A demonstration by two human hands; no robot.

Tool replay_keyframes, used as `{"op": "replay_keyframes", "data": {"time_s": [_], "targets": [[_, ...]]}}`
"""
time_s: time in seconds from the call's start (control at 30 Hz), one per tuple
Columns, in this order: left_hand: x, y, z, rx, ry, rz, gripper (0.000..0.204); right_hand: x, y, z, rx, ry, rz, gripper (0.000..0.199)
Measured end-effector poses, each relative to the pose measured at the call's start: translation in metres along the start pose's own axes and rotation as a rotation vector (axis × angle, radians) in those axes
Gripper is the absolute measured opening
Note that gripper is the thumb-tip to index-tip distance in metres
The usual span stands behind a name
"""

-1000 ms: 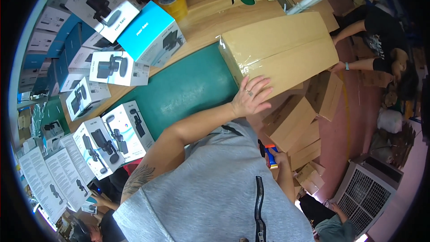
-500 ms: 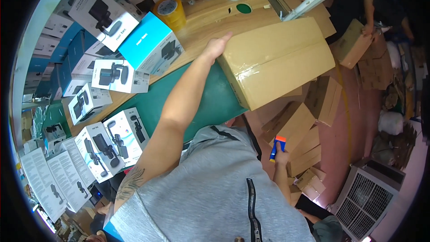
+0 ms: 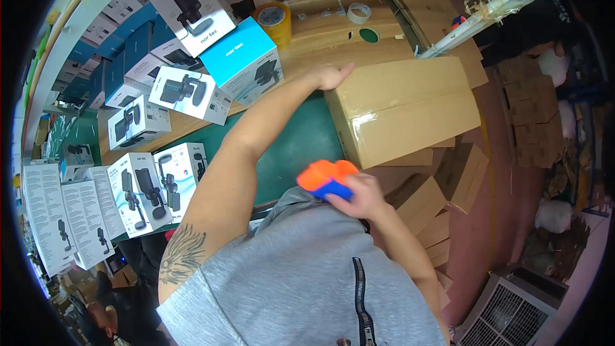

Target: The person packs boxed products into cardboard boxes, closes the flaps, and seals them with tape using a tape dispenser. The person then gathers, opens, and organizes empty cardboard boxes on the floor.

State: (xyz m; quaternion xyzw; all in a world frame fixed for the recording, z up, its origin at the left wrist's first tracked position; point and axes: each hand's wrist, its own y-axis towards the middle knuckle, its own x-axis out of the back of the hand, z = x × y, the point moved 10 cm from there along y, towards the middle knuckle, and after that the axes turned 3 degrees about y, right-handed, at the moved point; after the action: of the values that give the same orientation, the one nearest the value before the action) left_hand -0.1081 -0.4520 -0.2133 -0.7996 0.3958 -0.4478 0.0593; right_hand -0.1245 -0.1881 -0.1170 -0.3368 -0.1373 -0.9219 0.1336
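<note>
**Left hand on carton corner, right hand carrying orange-and-blue tool**

Your left hand [image 3: 330,75] is stretched out across the green mat [image 3: 291,147] and lies flat, fingers open, on the near-left top corner of the big cardboard carton [image 3: 407,109]. It presses on the carton and grips nothing.

Your right hand [image 3: 362,195] is close to your chest, fingers closed around an orange-and-blue handheld tool [image 3: 325,178]. It looks like a tape dispenser, but I can't tell for sure from this angle. The orange end points left and away from you.

The relation that matters: the carton lies ahead of the right hand and slightly to its right, near but apart, with its front wall facing the tool. The carton's long axis runs left to right across the worktop [image 3: 327,25], and a glossy tape strip [image 3: 371,118] crosses the top near the left end. The left hand is the one already at the carton; the right hand is short of it.

Around it: rolls of tape [image 3: 277,19] sit on the wooden part of the worktop beyond the carton, well apart from both hands. Boxed microphone products [image 3: 192,93] are stacked along your left. Flattened cardboard [image 3: 442,192] lies below the carton's right side, by the floor.
</note>
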Motion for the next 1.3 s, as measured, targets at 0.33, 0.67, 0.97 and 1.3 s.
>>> {"op": "replay_keyframes", "data": {"time_s": [0.33,0.67,0.97,1.3], "targets": [[-0.01,0.009,0.03,0.117,-0.081,-0.13,0.088,-0.164,0.042,-0.114,-0.124,-0.284,0.186,0.032],[-0.006,-0.016,0.032,0.265,-0.462,-0.469,0.08,0.005,0.045,-0.022,-0.071,0.169,-0.212,0.014],[-0.151,-0.07,-0.037,0.206,-1.355,-0.292,0.058,0.327,-0.075,-0.272,-0.788,-0.945,-1.15,0.058],[-0.112,-0.065,-0.028,0.219,-1.265,-0.185,0.059,0.302,-0.154,-0.318,-1.173,-0.191,-0.606,0.07]]}}
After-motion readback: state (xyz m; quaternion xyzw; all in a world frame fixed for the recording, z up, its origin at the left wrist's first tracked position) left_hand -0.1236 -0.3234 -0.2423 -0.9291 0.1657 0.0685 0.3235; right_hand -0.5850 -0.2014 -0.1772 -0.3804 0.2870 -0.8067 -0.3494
